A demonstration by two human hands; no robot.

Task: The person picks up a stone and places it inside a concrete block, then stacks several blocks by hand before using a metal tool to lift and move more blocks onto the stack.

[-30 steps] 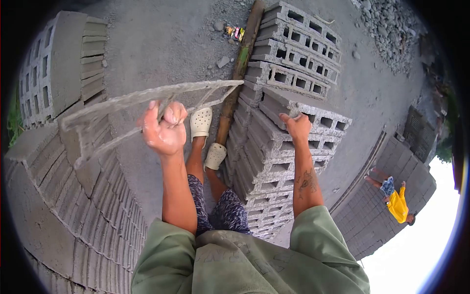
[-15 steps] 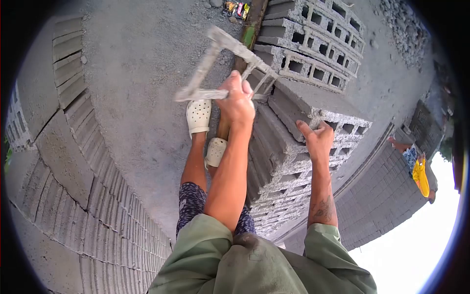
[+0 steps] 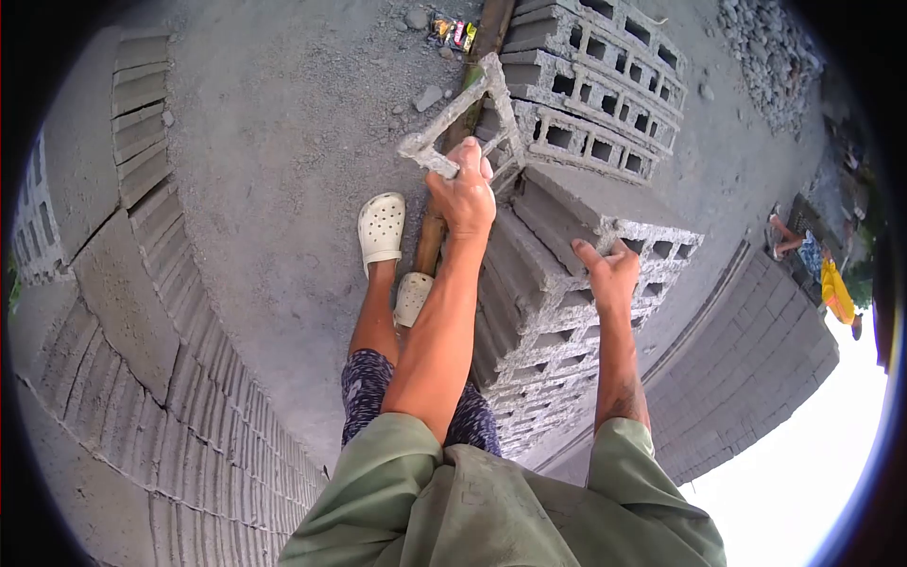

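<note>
My left hand is closed around a bar of a cement-crusted metal frame, held up beside the end of a block stack. The frame looks like an angular loop of rough, grey bars. Its lower right part overlaps the stack's corner in this view. On the right, my right hand grips the holed edge of a grey concrete hollow block on top of the near stack. The thumb lies against the block's side, and the other fingertips are hidden at the holes. More hollow blocks are stacked below it.
Another hollow-block stack stands ahead. A long block wall runs along my left. Beside my clogs lies a wooden beam. Farther off are wrappers, gravel and a person in yellow.
My left hand has turned the metal frame, swinging its far end from the left up and rightward, nearer the stack. My right hand keeps its grip on the block.
</note>
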